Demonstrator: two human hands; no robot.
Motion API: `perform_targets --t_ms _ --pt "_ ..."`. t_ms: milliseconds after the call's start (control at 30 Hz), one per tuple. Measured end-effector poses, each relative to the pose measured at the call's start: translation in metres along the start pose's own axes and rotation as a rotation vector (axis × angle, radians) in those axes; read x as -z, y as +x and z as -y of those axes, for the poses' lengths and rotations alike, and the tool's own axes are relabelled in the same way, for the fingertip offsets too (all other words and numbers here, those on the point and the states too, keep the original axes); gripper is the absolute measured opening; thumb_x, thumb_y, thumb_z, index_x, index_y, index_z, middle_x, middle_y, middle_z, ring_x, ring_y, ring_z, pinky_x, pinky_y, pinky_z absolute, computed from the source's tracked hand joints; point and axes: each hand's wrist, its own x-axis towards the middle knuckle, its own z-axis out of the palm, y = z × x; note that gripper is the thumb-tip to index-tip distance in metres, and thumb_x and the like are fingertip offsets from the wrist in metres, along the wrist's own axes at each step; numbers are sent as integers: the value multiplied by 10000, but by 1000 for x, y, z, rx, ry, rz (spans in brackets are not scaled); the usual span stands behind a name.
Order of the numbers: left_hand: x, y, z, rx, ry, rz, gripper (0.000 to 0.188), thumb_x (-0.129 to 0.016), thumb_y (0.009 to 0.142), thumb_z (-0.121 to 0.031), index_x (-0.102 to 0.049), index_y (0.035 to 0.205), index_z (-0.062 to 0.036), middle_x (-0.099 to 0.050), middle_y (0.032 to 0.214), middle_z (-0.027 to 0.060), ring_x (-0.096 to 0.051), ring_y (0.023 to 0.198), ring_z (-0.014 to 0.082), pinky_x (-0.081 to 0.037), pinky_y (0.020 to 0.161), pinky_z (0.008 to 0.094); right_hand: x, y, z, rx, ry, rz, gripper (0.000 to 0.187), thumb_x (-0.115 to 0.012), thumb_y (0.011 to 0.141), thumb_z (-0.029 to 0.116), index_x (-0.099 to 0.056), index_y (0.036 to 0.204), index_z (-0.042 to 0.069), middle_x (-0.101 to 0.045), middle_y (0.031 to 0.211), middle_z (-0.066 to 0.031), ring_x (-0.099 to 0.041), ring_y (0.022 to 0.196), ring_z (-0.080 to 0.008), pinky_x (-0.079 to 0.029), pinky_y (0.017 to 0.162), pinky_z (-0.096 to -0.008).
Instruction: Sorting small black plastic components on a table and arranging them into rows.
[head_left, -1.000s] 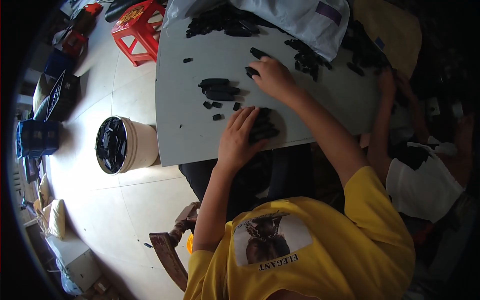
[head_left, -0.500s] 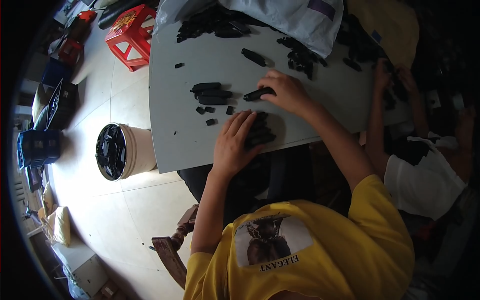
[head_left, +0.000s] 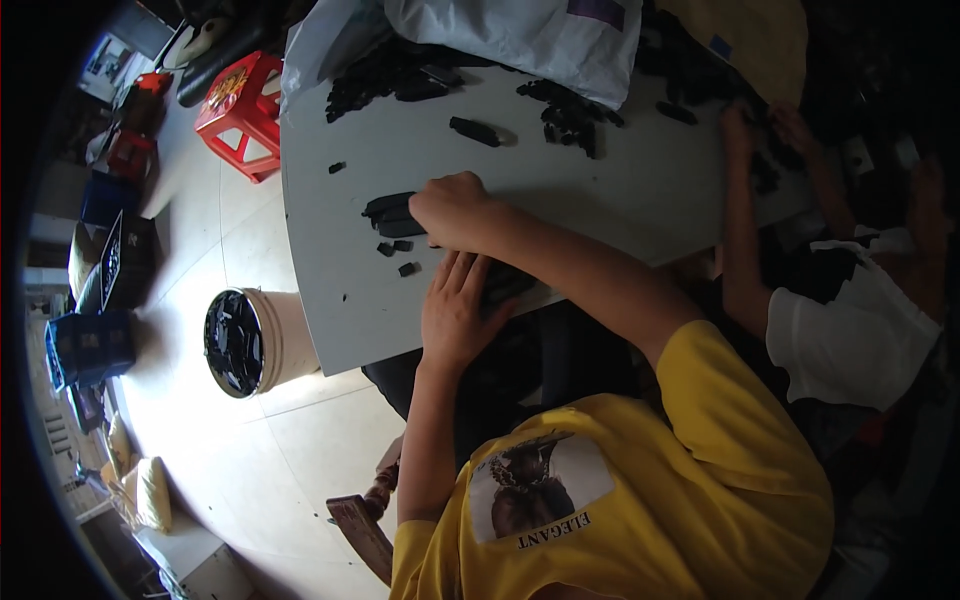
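Observation:
My left hand [head_left: 455, 318] lies at the near edge of the grey table, fingers stretched out and close together. Beside its thumb, partly under my right forearm, is a group of black elongated pieces [head_left: 505, 285]. My right hand [head_left: 455, 212] is curled closed at the right end of a small stack of black elongated plastic pieces [head_left: 390, 213]. Its fingertips are turned away, so what they hold is hidden. Just below the stack are a few small black blocks [head_left: 403, 246]. A single black elongated piece [head_left: 474, 131] lies farther back.
Black parts [head_left: 365, 85] are heaped at the table's back beside a white plastic bag [head_left: 530, 45]. A bucket of dark pieces [head_left: 285, 335] stands on the floor left of the table [head_left: 345, 325], with a red stool [head_left: 240, 110] beyond. At right, a co-worker's hands [head_left: 790, 130] handle dark parts.
My right hand has moved left, from holding a black elongated piece above the table to the stack, and that piece is now out of sight. My left hand stays near the table edge.

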Motion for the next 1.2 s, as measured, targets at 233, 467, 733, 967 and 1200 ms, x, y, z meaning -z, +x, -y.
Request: perform_targets --t_ms 233,467,733,967,1200 --pt "3 4 -5 -43 -56 -64 716 -772 682 -204 -491 1325 -67 -456 1400 143 -380 1334 347 -358 1072 432 -3 21 -13 -93 107 -218 183 -718 773 244 -717 843 75 -703 843 -120 -691 840 -286 -541 712 -378" --pt "8 4 -4 -31 -15 -41 751 -763 713 -257 -442 1373 -100 -382 1461 114 -347 1361 311 -351 1077 414 -11 -64 -141 -432 385 -736 226 -708 815 267 -668 783 47 -636 648 -95 -628 598 -208 -469 558 -331" --pt "5 3 -6 -20 11 -58 752 -769 708 -257 -446 1372 -114 -377 1468 97 -345 1363 297 -350 1077 408 -43 -106 -198 -475 631 -851 151 -668 854 160 -621 870 18 -631 719 -27 -578 592 -97 -466 544 -271" --pt "6 4 -7 -1 14 -41 768 -774 693 -245 -444 1376 -119 -379 1468 89 -343 1365 294 -347 1083 409 -49 -102 -185 -467 441 -865 168 -688 828 146 -600 908 26 -625 733 -53 -598 600 -142 -496 580 -291" --pt "6 4 -9 42 -2 -71 875 -796 661 -241 -376 1418 -114 -376 1463 113 -336 1365 304 -337 1094 402 -42 -99 -152 -461 542 -904 145 -716 792 82 -660 909 16 -680 767 -92 -655 668 -156 -513 612 -281"
